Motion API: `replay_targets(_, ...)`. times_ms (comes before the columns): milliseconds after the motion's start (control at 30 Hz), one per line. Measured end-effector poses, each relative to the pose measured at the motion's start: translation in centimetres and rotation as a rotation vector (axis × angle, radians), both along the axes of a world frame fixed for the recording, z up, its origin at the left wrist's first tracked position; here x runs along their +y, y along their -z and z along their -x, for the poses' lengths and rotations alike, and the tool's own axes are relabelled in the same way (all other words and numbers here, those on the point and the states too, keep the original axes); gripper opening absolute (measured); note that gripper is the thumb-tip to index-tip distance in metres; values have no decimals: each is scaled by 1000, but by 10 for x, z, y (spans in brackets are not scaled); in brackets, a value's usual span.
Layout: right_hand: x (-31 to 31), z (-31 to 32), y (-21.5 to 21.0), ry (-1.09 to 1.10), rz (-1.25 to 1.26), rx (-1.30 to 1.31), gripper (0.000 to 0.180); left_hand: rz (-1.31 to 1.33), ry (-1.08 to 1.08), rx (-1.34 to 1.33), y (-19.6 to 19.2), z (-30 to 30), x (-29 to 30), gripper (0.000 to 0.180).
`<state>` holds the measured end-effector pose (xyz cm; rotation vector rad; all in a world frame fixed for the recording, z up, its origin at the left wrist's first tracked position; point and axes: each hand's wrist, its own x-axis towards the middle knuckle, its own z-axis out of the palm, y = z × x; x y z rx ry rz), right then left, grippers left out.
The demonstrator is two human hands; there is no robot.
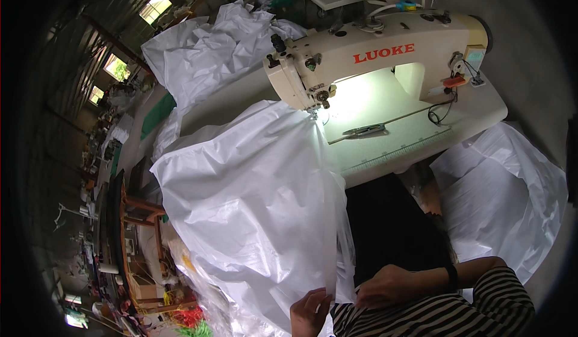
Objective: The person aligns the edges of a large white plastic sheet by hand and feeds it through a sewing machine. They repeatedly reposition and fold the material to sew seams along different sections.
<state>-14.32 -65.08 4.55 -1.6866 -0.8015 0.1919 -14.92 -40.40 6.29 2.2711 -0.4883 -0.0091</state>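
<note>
Boldly red-lettered cream metal sewing machine (385, 33).
Left hand (311, 312) pinches glossy white sheeting (247, 204); right hand (385, 286) curled, grip unclear.

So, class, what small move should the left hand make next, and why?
Perhaps smooth the white sheet upward along its right-hand edge: the sheet hangs creased, its upper end reaches the lit needle area of the sewing machine, and the left hand is low beside that edge.

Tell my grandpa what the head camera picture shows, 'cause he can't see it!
A person's bare left hand and right hand are at the near edge of a shiny white plastic-looking sheet, which drapes from a long cream sewing machine with its light on.
</note>
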Motion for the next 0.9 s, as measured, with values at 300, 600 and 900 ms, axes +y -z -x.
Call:
replay_targets(300, 60, 7, 29, -312, 5, -275, 17, 385, -223, 541, 22, -3, -11, 25)
replay_targets(600, -13, -1, 26, 299, -3, 143, 23, 460, -595, 463, 27, 2, -1, 19)
replay_targets(900, 13, 15, 28, -176, -13, 618, 31, -351, -122, -225, 10, 5, 11, 21)
